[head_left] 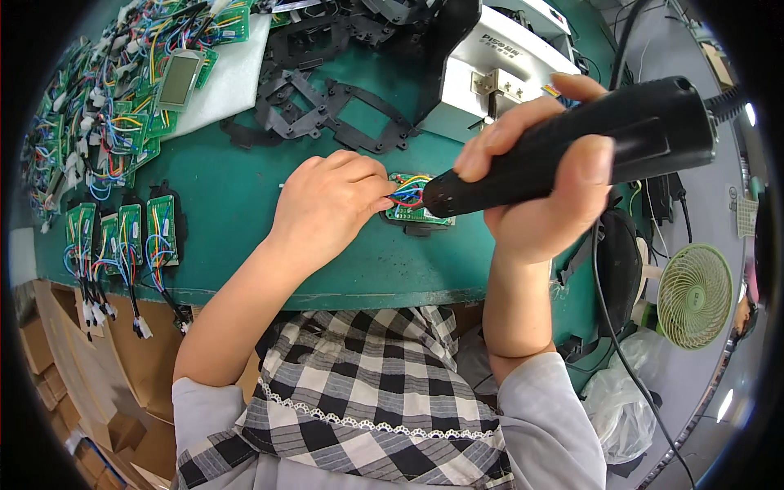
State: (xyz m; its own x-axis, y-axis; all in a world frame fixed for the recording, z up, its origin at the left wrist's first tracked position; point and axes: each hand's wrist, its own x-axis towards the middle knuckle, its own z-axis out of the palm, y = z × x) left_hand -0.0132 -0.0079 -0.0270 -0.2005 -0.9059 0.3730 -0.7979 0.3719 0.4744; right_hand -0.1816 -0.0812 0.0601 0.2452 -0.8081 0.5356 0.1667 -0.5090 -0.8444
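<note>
My right hand (543, 163) is wrapped round a thick black electric screwdriver (572, 147), tilted so that its narrower end points down and left. That end is over a green circuit board (420, 214) with yellow, blue and red wires, and it hides the board's right part. Whether the tip touches a screw I cannot see. At the board's left edge, my left hand (331, 196) has its fingers curled and closed on the board and its wires. A black plastic piece shows under the board's near edge.
Wired circuit boards lie piled (106, 122) at the far left, and several more stand in a row (122, 237) near the front edge. Black plastic frames (294, 106) lie beyond my hands. A white machine (506, 61) stands at the back right; a green fan (694, 296) is at the right.
</note>
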